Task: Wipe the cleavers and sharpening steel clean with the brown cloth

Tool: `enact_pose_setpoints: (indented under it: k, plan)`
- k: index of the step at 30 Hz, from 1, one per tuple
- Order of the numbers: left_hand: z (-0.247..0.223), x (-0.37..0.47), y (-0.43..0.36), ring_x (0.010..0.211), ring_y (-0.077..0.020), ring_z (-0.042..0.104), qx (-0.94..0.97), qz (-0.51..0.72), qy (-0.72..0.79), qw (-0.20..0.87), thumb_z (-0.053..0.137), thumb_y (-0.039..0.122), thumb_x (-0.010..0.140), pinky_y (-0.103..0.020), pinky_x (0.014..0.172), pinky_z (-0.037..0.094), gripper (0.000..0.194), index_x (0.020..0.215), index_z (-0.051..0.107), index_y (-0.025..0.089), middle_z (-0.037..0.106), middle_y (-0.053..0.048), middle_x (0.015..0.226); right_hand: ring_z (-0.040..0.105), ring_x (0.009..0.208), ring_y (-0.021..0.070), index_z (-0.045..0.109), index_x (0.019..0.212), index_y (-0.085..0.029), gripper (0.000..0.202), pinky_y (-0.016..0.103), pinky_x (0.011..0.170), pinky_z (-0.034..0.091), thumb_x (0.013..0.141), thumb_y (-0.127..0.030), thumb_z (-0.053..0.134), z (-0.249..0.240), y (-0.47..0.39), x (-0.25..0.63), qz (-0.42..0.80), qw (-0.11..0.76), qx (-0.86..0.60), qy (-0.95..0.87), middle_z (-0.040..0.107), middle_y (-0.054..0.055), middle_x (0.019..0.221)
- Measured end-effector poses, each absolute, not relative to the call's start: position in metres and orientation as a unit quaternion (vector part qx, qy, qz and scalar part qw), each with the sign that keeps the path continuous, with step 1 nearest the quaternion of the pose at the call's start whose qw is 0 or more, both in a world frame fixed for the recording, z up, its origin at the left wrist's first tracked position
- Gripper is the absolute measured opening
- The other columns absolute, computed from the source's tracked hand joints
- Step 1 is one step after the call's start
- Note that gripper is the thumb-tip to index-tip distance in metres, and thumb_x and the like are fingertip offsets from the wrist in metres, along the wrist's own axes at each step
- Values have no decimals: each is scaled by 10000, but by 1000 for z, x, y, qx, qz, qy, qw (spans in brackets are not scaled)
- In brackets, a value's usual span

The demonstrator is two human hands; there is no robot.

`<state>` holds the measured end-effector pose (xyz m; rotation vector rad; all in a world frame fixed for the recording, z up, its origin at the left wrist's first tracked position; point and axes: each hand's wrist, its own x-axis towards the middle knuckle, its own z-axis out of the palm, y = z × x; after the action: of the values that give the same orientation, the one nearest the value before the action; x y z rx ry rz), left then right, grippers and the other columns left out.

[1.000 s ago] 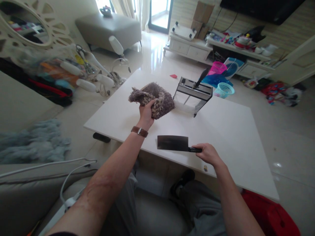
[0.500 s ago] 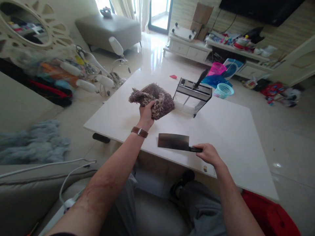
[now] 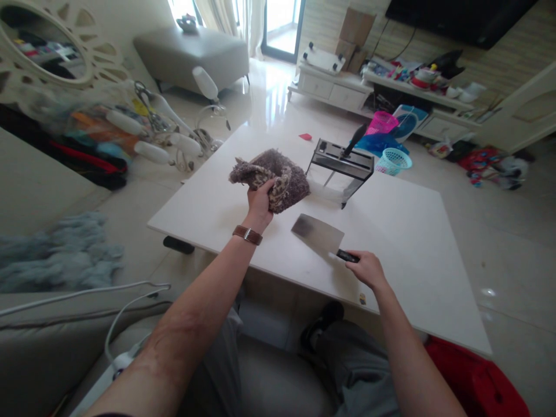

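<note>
A brown wristband [image 3: 239, 231] with a silver buckle [image 3: 247, 234], grey trousers [image 3: 358, 362] and, probably, a black shoe [image 3: 332, 313].

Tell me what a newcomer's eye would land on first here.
Probably the broad cleaver, its black handle gripped in the right hand over the white table. Next, perhaps, the shaggy grey-brown cloth bunched in the left hand. Beyond the cleaver, a clear-sided holder with a dark handle jutting up stands on the table.

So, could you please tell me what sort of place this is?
It looks like a living room in a home: a large dark screen hangs above a low white cabinet, and a padded bench stands near pale curtains.
</note>
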<state>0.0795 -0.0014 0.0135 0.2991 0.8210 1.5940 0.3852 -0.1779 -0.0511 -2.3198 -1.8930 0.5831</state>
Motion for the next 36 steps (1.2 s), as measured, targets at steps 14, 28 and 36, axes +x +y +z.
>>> enact_pose_setpoints:
  k: [14,28,36]
  plan:
    - [13,80,-2,1015,-260,749,130,689,355,618,885,195,546,-388,952,611,314,800,702,169,777,-37,833,676,813,226,760,992,-190,258,276,661,387,873,-359,607,-67,-171,362,183,46,-816,-547,766,86,886]
    - [15,86,-7,970,-250,758,129,686,363,617,876,179,536,-383,938,615,296,772,697,169,771,-27,804,739,1042,337,736,1072,-172,387,400,839,554,904,-486,582,-63,-174,329,197,-149,-803,-542,759,213,1134]
    - [20,87,-15,926,-238,759,126,682,354,628,875,184,540,-376,921,620,298,782,702,168,771,-23,801,709,1143,385,709,1159,-121,449,468,911,543,945,-498,593,-58,-167,315,208,-166,-792,-549,722,264,1212]
